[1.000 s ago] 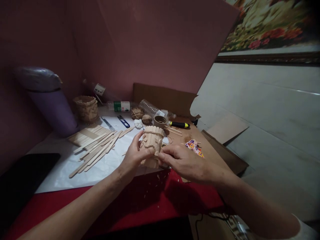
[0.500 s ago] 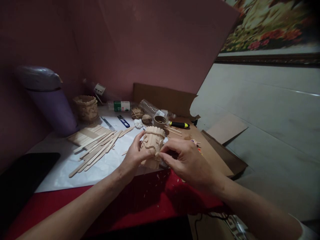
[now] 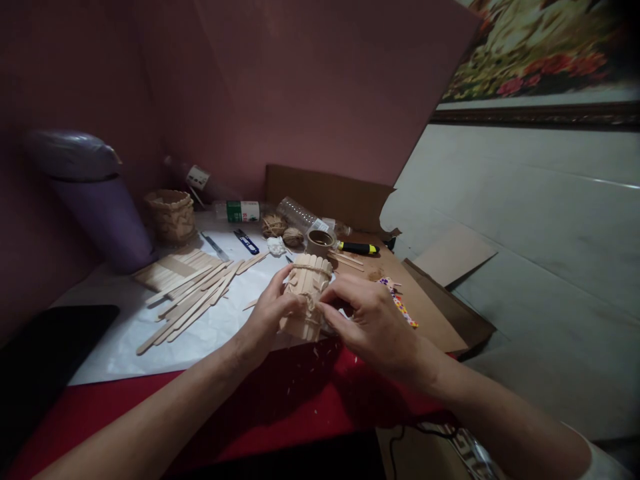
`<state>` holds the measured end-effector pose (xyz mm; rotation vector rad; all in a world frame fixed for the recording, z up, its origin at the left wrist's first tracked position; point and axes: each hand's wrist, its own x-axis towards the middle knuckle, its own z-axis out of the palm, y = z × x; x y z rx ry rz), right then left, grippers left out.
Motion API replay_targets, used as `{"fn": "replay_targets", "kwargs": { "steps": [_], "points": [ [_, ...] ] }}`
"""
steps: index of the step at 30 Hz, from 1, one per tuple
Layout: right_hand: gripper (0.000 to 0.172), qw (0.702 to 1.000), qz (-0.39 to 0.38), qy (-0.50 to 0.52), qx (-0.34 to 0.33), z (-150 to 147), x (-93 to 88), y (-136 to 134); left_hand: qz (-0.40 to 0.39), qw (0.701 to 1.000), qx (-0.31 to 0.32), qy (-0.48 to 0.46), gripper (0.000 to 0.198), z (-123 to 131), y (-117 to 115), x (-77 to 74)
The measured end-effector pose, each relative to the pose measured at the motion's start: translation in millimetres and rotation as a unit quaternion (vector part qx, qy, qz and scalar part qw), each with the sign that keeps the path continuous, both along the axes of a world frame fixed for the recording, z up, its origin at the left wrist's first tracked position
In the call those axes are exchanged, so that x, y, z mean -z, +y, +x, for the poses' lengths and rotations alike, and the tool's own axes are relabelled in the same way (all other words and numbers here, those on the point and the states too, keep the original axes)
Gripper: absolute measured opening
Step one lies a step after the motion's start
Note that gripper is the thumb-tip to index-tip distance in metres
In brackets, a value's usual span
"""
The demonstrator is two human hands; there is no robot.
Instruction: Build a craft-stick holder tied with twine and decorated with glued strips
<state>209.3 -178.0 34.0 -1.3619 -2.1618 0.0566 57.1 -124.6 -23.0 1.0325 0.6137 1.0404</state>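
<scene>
A small cylinder of wooden craft sticks (image 3: pixel 309 283) with twine round its upper part is held above the table's front edge. My left hand (image 3: pixel 270 313) is closed round its left side, the thumb lying across the front. On the right, my right hand (image 3: pixel 367 317) pinches at the front of the cylinder beside some twine; what lies between its fingertips is too small to make out. Loose craft sticks (image 3: pixel 200 300) are spread on the white sheet to the left. Two balls of twine (image 3: pixel 274 225) sit behind the cylinder.
A purple tumbler (image 3: pixel 103 207) and a finished stick pot (image 3: pixel 171 217) stand at the left. Further back are blue snips (image 3: pixel 247 242), a roll of tape (image 3: pixel 320 243), a black-yellow cutter (image 3: pixel 358 248) and plastic bottles (image 3: pixel 243 211). Cardboard (image 3: pixel 425 300) covers the right side.
The cylinder has turned slightly, and my left thumb has shifted up and left. My right hand has moved slightly left, showing more of the colourful strip behind it.
</scene>
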Motion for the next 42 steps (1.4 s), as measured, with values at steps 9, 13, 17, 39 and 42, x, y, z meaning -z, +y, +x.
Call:
{"fn": "replay_targets", "kwargs": {
  "steps": [9, 13, 17, 39, 42],
  "points": [
    [0.01, 0.999, -0.04, -0.014, 0.029, 1.5, 2.8, -0.3, 0.014, 1.0, 0.026, -0.007, 0.084, 2.7, 2.5, 5.9],
    [0.011, 0.999, -0.044, -0.001, 0.026, 1.4, 2.3, -1.1, 0.013, 1.0, 0.025, -0.011, 0.087, 2.7, 1.8, 4.6],
    [0.012, 0.999, -0.041, 0.018, 0.026, 0.0, 1.4, -1.8, 0.022, 0.999, 0.027, -0.009, 0.089, 1.5, -0.6, 1.6],
    [0.014, 0.98, -0.116, 0.146, 0.066, -0.3, 6.6, 1.6, -0.119, 0.981, 0.15, -0.043, 0.049, -5.9, -3.1, -7.9],
    [0.012, 0.978, -0.123, 0.155, 0.069, -0.5, 6.8, 1.5, -0.074, 0.984, 0.16, -0.038, 0.057, -3.5, -2.0, -4.3]
  ]
}}
